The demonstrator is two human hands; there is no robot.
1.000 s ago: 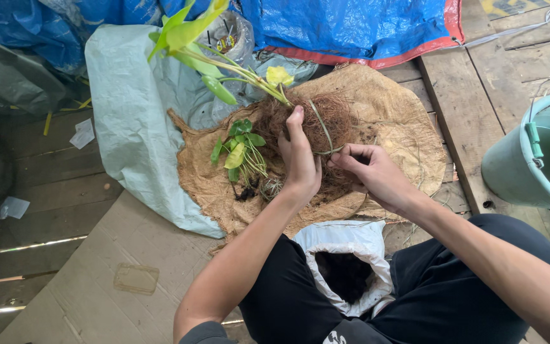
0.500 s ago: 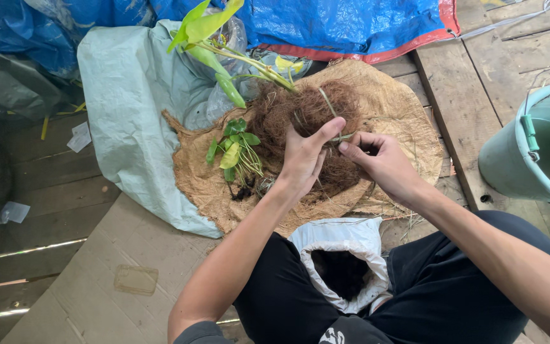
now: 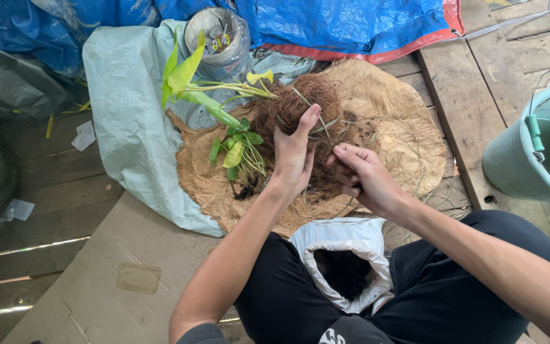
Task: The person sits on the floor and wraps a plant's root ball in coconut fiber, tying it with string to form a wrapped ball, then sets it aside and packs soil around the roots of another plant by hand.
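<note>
The left hand (image 3: 293, 153) grips a fibre ball (image 3: 300, 108) around a plant's (image 3: 192, 86) roots, steadying it over the brown mat's (image 3: 402, 127) middle. The right hand (image 3: 361, 178) pinches a strand, seemingly to bind it. A soil bag (image 3: 345, 255) sits open between the knees, within reach.

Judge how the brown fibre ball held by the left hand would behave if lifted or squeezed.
The fibre ball looks loosely matted, so it would probably compress rather than resist. It seems light for its size, since the left hand props it alone. Strands stick out, so bits may shed onto the brown mat. The plant's long stems would likely flop.
</note>
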